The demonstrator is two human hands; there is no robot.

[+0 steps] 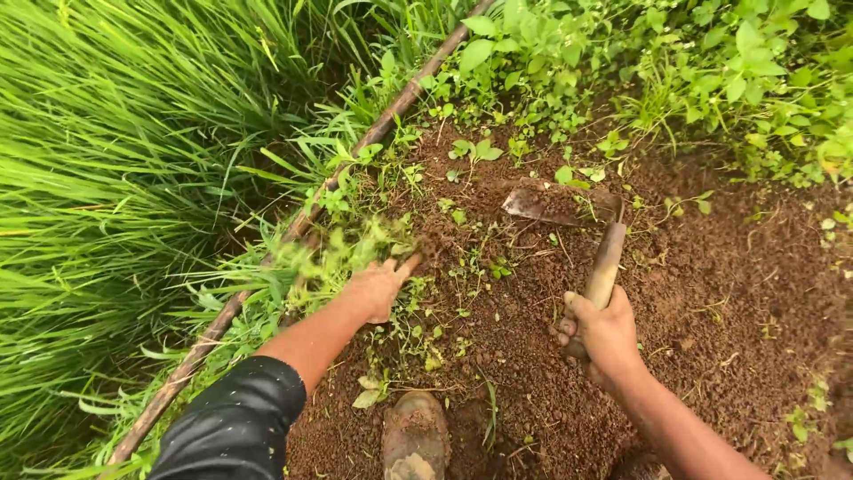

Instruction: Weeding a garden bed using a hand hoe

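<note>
Nearest, at bottom centre, showing one muddy boot toe (415,437) planted on bare brown soil (711,293). Just above, reaching out leftward with the left hand (378,289), black sleeve pushed to the elbow, fingers closing round one blurred clump of pulled weeds (342,253); light, limp and leafy, probably best gripped low near the roots. Beside it, gripping with the right hand (606,336), wrapped tight around the wooden handle of one hand hoe (577,233); looking stiff and fairly heavy at the head, handle mud-smeared and likely slippery. Farther on, resting the rusty blade flat against loosened earth among small seedlings. Beyond, running diagonally from lower left to top centre, one thin bamboo pole (293,227), dividing tall green rice grass (107,160) from the plot. Farthest, crowding the upper right, leafy green weeds (729,71), too many to count.
</note>
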